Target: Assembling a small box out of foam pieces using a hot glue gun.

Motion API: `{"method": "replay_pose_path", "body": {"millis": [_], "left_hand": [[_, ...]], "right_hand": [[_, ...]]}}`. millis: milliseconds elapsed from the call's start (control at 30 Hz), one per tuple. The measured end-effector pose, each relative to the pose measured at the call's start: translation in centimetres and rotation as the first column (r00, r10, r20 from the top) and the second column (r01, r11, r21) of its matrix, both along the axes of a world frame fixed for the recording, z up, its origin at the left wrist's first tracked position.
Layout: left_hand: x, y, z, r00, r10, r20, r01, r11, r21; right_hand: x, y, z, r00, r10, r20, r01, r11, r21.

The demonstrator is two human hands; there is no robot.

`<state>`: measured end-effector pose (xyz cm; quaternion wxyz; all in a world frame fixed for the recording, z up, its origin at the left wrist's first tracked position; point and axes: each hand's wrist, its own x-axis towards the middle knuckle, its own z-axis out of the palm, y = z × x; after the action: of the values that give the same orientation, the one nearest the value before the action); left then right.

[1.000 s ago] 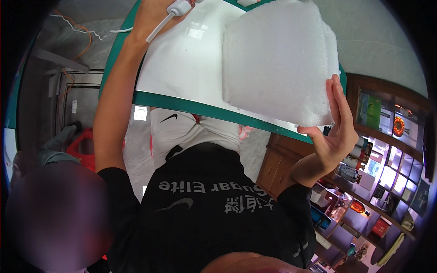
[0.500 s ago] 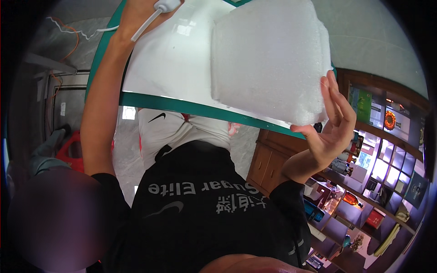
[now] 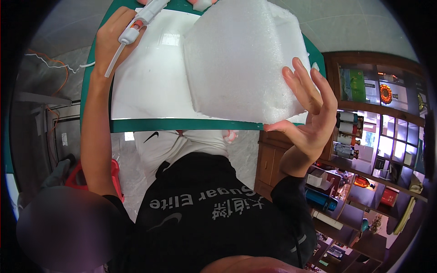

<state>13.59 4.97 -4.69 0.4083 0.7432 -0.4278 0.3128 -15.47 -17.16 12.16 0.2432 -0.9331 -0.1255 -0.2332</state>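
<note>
While I have the left hand (image 3: pixel 114 38) up by the desk's left edge, toward its far side, its grip is closed around a white tool (image 3: pixel 146 16), though most of the fingers are hidden from me. A thin pale rod (image 3: pixel 116 59) slants from the tool's near end back toward the wrist, and the forearm runs along the left edge of the desk (image 3: pixel 182 124). My right hand (image 3: pixel 314 129) is at the near right part, its grip spread wide around a corner of the white foam block (image 3: pixel 232 59): the thumb is at the block's near edge, the fingers are along its right side. I cannot tell how firmly they press. That block covers the right half of a glossy white sheet (image 3: pixel 150 86), reaching from close to the near edge well toward the far one, with layers showing at its right. At the far edge I see a small white piece (image 3: pixel 201 5). Beyond the right edge stands a brown wooden cabinet (image 3: pixel 273 161); a red stool (image 3: pixel 115 175) sits on the floor, below the near left corner.
</note>
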Motion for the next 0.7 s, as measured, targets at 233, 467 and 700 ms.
{"method": "replay_pose_path", "body": {"millis": [233, 467, 700], "left_hand": [[0.01, -0.16, 0.15, 0.999, -0.017, -0.029, 0.016, 1.000, -0.023], [0.32, 0.03, 0.00, 1.000, 0.000, -0.017, 0.000, 1.000, 0.010], [0.11, -0.01, -0.03, 1.000, 0.008, -0.026, -0.008, 1.000, 0.016]], "right_hand": [[0.09, 0.04, 0.15, 1.000, 0.010, -0.002, -0.010, 1.000, 0.018], [0.03, 0.19, 0.24, 1.000, 0.004, -0.031, -0.003, 0.999, 0.033], [0.00, 0.23, 0.14, 1.000, 0.013, -0.025, -0.012, 0.999, 0.038]]}}
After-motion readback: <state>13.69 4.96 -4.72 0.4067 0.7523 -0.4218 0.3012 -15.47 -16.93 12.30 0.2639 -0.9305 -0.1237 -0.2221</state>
